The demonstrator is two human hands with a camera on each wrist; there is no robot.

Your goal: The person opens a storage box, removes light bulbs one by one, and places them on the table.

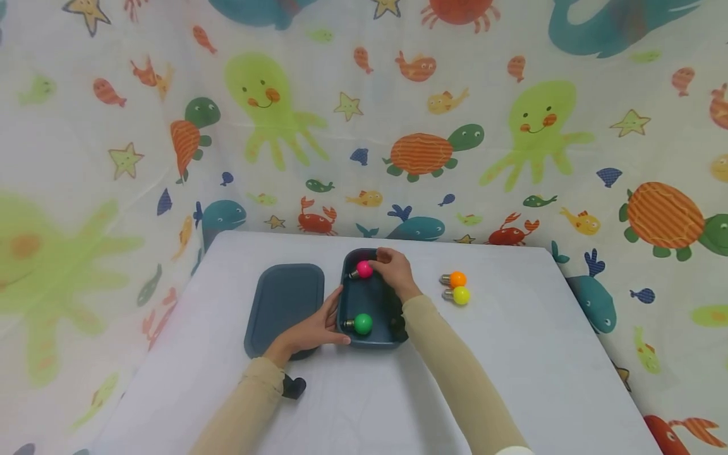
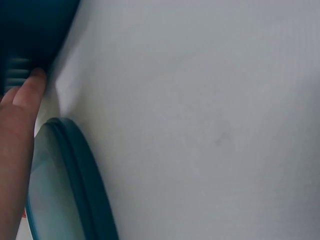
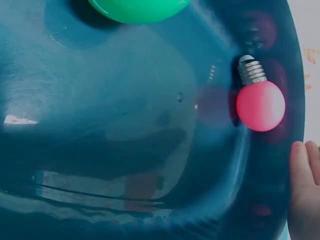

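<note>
A dark blue-grey plastic container (image 1: 372, 345) stands on the white table. Along its left wall and near corner my left hand (image 1: 309, 328) rests, fingers stretched out and thumb at the front. At the far right corner is my right hand (image 1: 394, 272), its fingertips by the rim. Inside lie a pink light bulb (image 1: 364, 270) at the far end and a green light bulb (image 1: 363, 324) at the near end. The right wrist view shows the pink bulb (image 3: 261, 106) against the wall, apart from the visible fingers (image 3: 301, 167). The right thumb is hidden there.
To the container's left lies a flat lid (image 1: 284, 303) of the same colour. An orange light bulb (image 1: 457, 280) and a yellow light bulb (image 1: 461, 295) lie close together on the right. A curtain (image 1: 364, 114) printed with sea animals hangs behind the table.
</note>
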